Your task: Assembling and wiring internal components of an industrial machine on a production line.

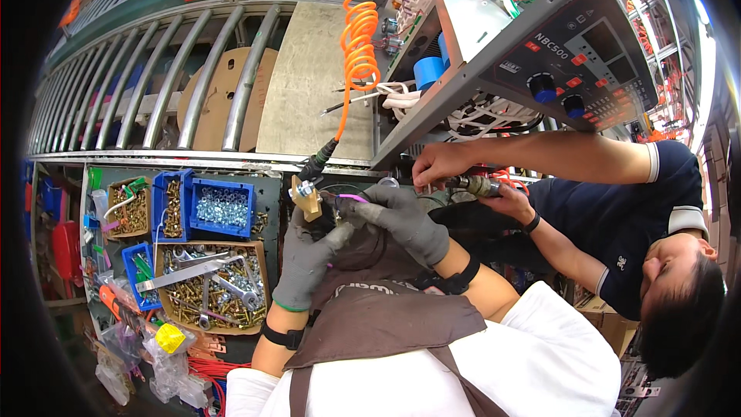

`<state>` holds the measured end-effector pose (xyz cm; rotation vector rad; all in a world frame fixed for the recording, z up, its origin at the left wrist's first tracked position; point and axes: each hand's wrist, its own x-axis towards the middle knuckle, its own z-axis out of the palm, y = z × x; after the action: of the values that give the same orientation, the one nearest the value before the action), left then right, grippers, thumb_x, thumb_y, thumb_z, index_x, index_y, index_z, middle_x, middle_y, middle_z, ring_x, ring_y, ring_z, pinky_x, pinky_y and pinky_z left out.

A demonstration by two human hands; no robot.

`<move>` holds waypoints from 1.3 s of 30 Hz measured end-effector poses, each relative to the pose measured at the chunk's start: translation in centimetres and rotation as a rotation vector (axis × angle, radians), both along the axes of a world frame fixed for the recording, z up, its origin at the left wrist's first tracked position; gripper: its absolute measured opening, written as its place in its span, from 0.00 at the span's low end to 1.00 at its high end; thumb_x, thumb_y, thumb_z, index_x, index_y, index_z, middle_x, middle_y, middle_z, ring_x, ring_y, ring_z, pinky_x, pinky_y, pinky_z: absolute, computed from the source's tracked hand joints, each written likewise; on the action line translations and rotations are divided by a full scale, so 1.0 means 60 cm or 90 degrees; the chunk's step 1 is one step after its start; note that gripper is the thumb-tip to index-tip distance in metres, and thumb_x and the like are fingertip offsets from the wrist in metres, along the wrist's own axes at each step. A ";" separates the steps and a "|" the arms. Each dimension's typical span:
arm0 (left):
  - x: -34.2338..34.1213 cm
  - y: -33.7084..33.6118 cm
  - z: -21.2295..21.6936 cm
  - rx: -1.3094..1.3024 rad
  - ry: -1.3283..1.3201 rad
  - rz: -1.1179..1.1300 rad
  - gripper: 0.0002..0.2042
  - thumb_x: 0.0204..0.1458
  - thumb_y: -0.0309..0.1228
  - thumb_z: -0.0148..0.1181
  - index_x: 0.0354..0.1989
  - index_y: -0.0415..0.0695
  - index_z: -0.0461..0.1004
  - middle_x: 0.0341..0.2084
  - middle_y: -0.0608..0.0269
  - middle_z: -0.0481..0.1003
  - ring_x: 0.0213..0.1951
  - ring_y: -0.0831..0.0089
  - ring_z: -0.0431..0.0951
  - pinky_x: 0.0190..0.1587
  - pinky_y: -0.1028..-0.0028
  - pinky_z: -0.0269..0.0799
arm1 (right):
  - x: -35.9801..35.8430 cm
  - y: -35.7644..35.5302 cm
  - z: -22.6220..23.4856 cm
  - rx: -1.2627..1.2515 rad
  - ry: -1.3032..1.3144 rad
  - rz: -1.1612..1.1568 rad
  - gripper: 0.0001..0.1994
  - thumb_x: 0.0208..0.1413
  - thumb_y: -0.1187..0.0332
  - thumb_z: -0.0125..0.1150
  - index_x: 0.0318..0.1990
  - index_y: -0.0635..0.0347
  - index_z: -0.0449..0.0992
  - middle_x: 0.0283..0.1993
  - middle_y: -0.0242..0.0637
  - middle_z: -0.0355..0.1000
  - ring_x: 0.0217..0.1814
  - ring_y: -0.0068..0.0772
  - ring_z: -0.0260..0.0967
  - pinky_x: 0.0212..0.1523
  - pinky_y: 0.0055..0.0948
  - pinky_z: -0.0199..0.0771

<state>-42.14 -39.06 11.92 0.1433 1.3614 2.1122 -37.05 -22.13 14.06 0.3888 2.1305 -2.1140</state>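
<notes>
My left hand (305,259), in a grey glove, grips a black pneumatic tool (323,212) with a brass fitting (307,199) at its top. An orange coiled air hose (357,31) runs up from that tool. My right hand (405,220), also gloved in grey, pinches a thin pink wire (351,198) beside the tool. Both hands are held close together in front of my brown apron, just below the open metal chassis of a machine (494,54).
A co-worker's bare hands (440,166) hold a cable connector (475,184) under the machine, right of mine. Blue bins of screws (222,207) and a box of brass screws and wrenches (208,286) sit at left. A roller conveyor (154,85) runs behind.
</notes>
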 end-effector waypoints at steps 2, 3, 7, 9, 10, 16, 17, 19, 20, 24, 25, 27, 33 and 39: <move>-0.003 -0.006 0.006 0.012 0.006 -0.027 0.26 0.41 0.23 0.66 0.50 0.40 0.62 0.42 0.62 0.70 0.45 0.76 0.70 0.48 0.75 0.69 | -0.002 -0.003 0.021 0.005 -0.062 0.001 0.12 0.57 0.63 0.55 0.37 0.65 0.74 0.23 0.24 0.65 0.25 0.12 0.58 0.26 0.15 0.58; -0.003 -0.005 0.005 0.010 0.006 -0.024 0.26 0.41 0.23 0.66 0.50 0.40 0.62 0.42 0.62 0.70 0.45 0.76 0.70 0.48 0.75 0.69 | -0.002 -0.003 0.024 0.003 -0.062 0.003 0.12 0.57 0.63 0.55 0.37 0.65 0.74 0.23 0.24 0.65 0.25 0.12 0.58 0.26 0.15 0.58; -0.004 0.003 0.008 -0.005 0.068 -0.024 0.27 0.39 0.27 0.70 0.48 0.40 0.63 0.41 0.63 0.70 0.44 0.76 0.70 0.47 0.75 0.69 | 0.001 0.004 0.033 -0.104 -0.125 0.001 0.13 0.57 0.62 0.53 0.37 0.65 0.74 0.23 0.23 0.64 0.24 0.12 0.56 0.25 0.14 0.55; -0.005 0.005 -0.004 -0.040 0.122 -0.034 0.29 0.38 0.28 0.71 0.49 0.40 0.62 0.41 0.64 0.69 0.44 0.76 0.70 0.47 0.75 0.68 | 0.000 -0.001 0.044 -0.134 -0.144 0.001 0.13 0.57 0.62 0.53 0.37 0.65 0.74 0.22 0.23 0.64 0.24 0.12 0.56 0.25 0.14 0.55; -0.005 0.004 -0.005 -0.039 0.121 -0.033 0.29 0.38 0.28 0.71 0.49 0.40 0.62 0.41 0.64 0.69 0.44 0.76 0.70 0.47 0.75 0.68 | -0.002 -0.012 0.061 -0.169 -0.138 -0.036 0.13 0.57 0.62 0.52 0.37 0.65 0.74 0.22 0.23 0.63 0.23 0.11 0.55 0.24 0.13 0.54; 0.002 0.004 -0.014 -0.057 0.147 -0.021 0.27 0.40 0.27 0.68 0.49 0.40 0.63 0.42 0.64 0.68 0.43 0.77 0.70 0.47 0.75 0.68 | 0.000 -0.004 0.049 -0.193 -0.171 -0.035 0.13 0.57 0.61 0.52 0.37 0.63 0.73 0.25 0.25 0.65 0.24 0.11 0.57 0.25 0.11 0.55; 0.004 0.003 -0.024 -0.057 0.132 -0.010 0.26 0.40 0.25 0.67 0.50 0.40 0.63 0.42 0.64 0.68 0.43 0.77 0.70 0.47 0.75 0.68 | 0.000 -0.007 0.052 -0.165 -0.188 -0.021 0.13 0.57 0.61 0.51 0.38 0.63 0.73 0.27 0.26 0.66 0.25 0.11 0.57 0.26 0.10 0.56; 0.003 0.001 -0.043 -0.055 0.119 -0.001 0.26 0.40 0.23 0.65 0.50 0.40 0.63 0.42 0.64 0.68 0.43 0.77 0.70 0.47 0.75 0.68 | 0.003 -0.021 0.068 -0.171 -0.181 0.017 0.13 0.57 0.62 0.51 0.42 0.63 0.71 0.29 0.28 0.67 0.26 0.13 0.59 0.28 0.13 0.60; 0.000 -0.003 -0.053 -0.048 0.104 0.009 0.26 0.40 0.21 0.64 0.51 0.41 0.63 0.41 0.64 0.69 0.43 0.77 0.70 0.47 0.75 0.69 | 0.006 -0.031 0.076 -0.178 -0.175 0.055 0.15 0.57 0.62 0.50 0.47 0.63 0.69 0.31 0.30 0.68 0.28 0.16 0.62 0.30 0.16 0.63; -0.001 -0.003 -0.012 0.110 -0.190 0.047 0.24 0.44 0.20 0.60 0.51 0.43 0.62 0.45 0.58 0.70 0.43 0.69 0.73 0.46 0.69 0.74 | 0.024 -0.076 0.084 0.137 0.042 0.204 0.21 0.57 0.67 0.50 0.57 0.60 0.58 0.40 0.38 0.68 0.37 0.29 0.67 0.39 0.28 0.69; -0.002 0.000 -0.007 0.163 -0.237 0.084 0.23 0.46 0.21 0.60 0.52 0.45 0.62 0.47 0.56 0.69 0.44 0.67 0.73 0.46 0.68 0.74 | 0.025 -0.080 0.093 0.183 0.075 0.257 0.25 0.57 0.70 0.51 0.61 0.60 0.55 0.42 0.39 0.68 0.41 0.32 0.68 0.43 0.31 0.69; 0.002 0.001 -0.019 0.240 -0.244 0.077 0.22 0.52 0.22 0.56 0.55 0.48 0.56 0.50 0.53 0.68 0.45 0.64 0.74 0.45 0.66 0.76 | 0.023 -0.088 0.101 0.328 0.096 0.329 0.24 0.56 0.70 0.51 0.61 0.58 0.56 0.45 0.44 0.68 0.44 0.40 0.69 0.44 0.33 0.70; 0.002 -0.015 -0.002 0.260 -0.264 0.064 0.25 0.49 0.27 0.61 0.54 0.48 0.57 0.53 0.50 0.65 0.47 0.59 0.74 0.45 0.65 0.77 | 0.027 -0.046 0.084 0.342 0.189 0.189 0.09 0.53 0.68 0.58 0.42 0.57 0.75 0.34 0.37 0.73 0.35 0.33 0.72 0.36 0.29 0.71; 0.005 -0.026 -0.042 0.204 -0.045 -0.002 0.30 0.45 0.29 0.65 0.56 0.47 0.57 0.54 0.54 0.65 0.51 0.64 0.70 0.50 0.70 0.72 | 0.017 -0.027 0.077 0.367 0.049 -0.010 0.11 0.51 0.65 0.61 0.40 0.58 0.74 0.32 0.37 0.73 0.33 0.26 0.71 0.33 0.24 0.70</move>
<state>-41.84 -40.62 9.42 0.1973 0.9746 2.2970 -36.04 -23.77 18.68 0.3748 2.7644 -1.5004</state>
